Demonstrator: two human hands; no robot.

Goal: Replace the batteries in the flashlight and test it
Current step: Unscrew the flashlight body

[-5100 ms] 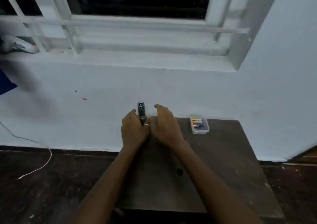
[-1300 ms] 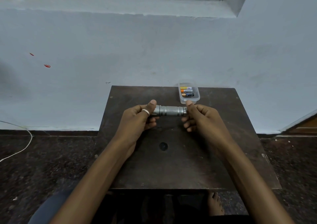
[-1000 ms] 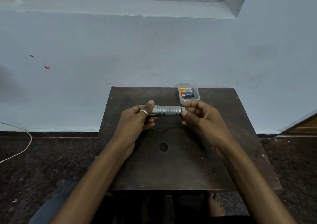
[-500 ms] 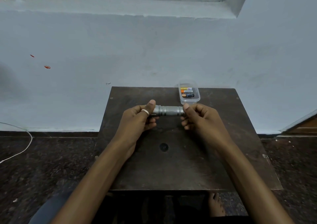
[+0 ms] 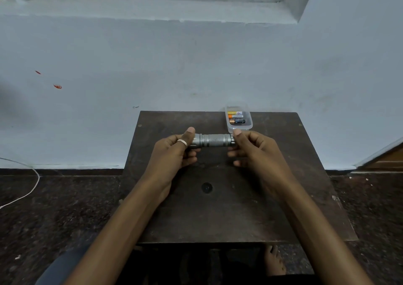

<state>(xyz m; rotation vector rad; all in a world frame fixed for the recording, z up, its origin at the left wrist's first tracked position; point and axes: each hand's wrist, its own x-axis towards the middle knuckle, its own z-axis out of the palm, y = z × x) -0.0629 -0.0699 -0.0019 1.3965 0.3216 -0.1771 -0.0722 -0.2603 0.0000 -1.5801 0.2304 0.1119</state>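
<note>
Gripping fingers (image 5: 189, 135) hiding flashlight (image 5: 214, 140) ends

The black battery (image 5: 238, 121) faintly reads "DURACELL".

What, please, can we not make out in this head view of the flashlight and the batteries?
1. Lens end of the flashlight: head view, enclosed by the left hand.
2. Tail cap: head view, behind fingertips of the right hand; loosened or tight, cannot tell.
3. Batteries in the clear tub: head view, size markings too small to read.
4. Cells inside the flashlight: hidden by its metal body.
</note>
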